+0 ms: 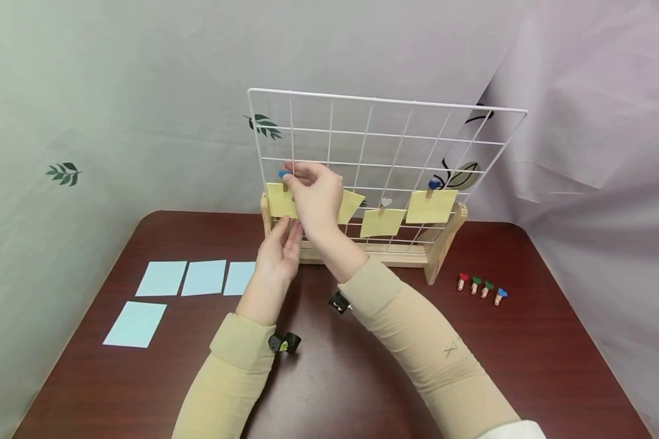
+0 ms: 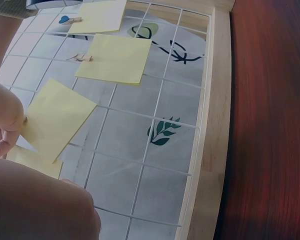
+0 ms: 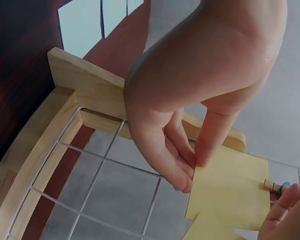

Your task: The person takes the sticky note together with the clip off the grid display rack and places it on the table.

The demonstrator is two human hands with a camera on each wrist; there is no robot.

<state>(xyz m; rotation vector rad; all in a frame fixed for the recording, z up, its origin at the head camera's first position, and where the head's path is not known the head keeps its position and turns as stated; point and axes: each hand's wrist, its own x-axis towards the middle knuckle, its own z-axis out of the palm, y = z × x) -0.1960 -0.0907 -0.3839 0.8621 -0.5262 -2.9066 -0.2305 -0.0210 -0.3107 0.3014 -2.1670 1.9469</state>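
In the head view my right hand pinches a small wooden clothespin with a blue heart at the top edge of the leftmost yellow note. This note lies against the white wire grid. My left hand is below, its thumb and fingertips pinching the note's lower edge. The right wrist view shows the clothespin across the note's edge, with the left thumb on a corner. A second yellow note hangs tilted beside it, partly behind my right hand in the head view.
Two more yellow notes hang on the grid's right half, with white and blue heart pegs. A wooden stand carries the grid. Several pale blue notes lie at the left, and several heart clothespins at the right.
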